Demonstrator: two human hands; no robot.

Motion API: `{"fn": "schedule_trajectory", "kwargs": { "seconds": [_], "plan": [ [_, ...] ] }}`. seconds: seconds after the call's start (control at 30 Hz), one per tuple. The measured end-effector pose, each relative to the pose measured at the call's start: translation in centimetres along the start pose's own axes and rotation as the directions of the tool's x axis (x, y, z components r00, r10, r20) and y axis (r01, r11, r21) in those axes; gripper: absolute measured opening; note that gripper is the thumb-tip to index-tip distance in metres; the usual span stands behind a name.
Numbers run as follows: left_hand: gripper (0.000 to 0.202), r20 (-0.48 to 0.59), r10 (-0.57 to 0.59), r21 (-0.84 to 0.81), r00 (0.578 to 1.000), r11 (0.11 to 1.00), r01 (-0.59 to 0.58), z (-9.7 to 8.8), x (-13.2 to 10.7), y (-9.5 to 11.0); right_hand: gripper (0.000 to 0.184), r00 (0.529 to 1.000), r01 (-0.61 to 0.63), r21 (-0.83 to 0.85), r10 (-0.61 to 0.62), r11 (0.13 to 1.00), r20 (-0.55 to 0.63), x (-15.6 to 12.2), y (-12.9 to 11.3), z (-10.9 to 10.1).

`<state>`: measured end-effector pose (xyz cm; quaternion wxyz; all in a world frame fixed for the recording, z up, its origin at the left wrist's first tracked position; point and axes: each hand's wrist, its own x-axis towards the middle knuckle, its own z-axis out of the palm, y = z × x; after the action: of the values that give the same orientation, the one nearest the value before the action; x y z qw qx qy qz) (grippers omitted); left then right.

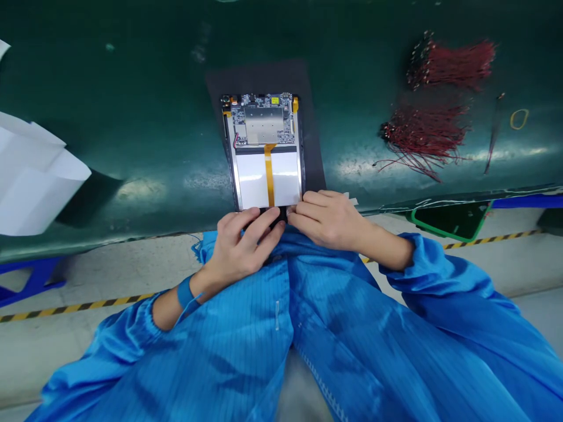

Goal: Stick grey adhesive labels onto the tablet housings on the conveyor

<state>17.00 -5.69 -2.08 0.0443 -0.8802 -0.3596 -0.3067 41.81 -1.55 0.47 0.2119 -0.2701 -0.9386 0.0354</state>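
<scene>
Green-topped workbench (109,88) under bright lights, glossy as they come, with black-and-yellow hazard tape (74,308) running along the floor below it. Out on the right, two bundles of red wires (448,64) and a yellow rubber band (519,119) just beside them, while a folded white paper sheet (35,181) pokes in from the left. Centre stage, an open tablet chassis (264,152) lies flat on a dark mat (264,76), right at the bench's near edge. Bare circuit board (263,120) at the far end, white battery pack (253,181) at the near end, an amber ribbon cable (269,176) running across it. That assembly looks light, thin and fragile, so the frame edges look like the safe place to take hold, not the board or the ribbon. The left hand (246,246), blue wrist strap (187,295) on, has its fingers curled over a small black piece (275,215) at the chassis's near edge. The right hand (328,220) comes in from the other side, fingers together at that same spot. Gripping or only touching? Can't tell from here. A blue striped smock (281,328) fills the foreground.
</scene>
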Motion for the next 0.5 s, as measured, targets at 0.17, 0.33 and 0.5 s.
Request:
{"fn": "schedule_trajectory", "kwargs": {
  "seconds": [0.17, 0.33, 0.5],
  "plan": [
    [0.016, -0.005, 0.033, 0.060, 0.999, 0.998, -0.033, -0.3, 1.6, 1.0, 0.023, 0.995, -0.095, 0.067, 0.092, 0.993, 0.049, 0.1, 1.3, -0.5],
    [0.020, 0.032, 0.003, -0.050, 0.999, 0.999, -0.001, -0.4, 0.6, 0.8, 0.018, 0.971, -0.240, 0.072, 0.241, 0.968, 0.002, -0.3, 3.8, -1.7],
    [0.041, -0.062, -0.163, -0.012, 0.985, 0.987, 0.162, -3.2, -2.2, -3.5, 0.010, 0.939, -0.324, 0.121, 0.334, 0.938, -0.078, -0.4, 3.6, -2.6]
  ]
}}
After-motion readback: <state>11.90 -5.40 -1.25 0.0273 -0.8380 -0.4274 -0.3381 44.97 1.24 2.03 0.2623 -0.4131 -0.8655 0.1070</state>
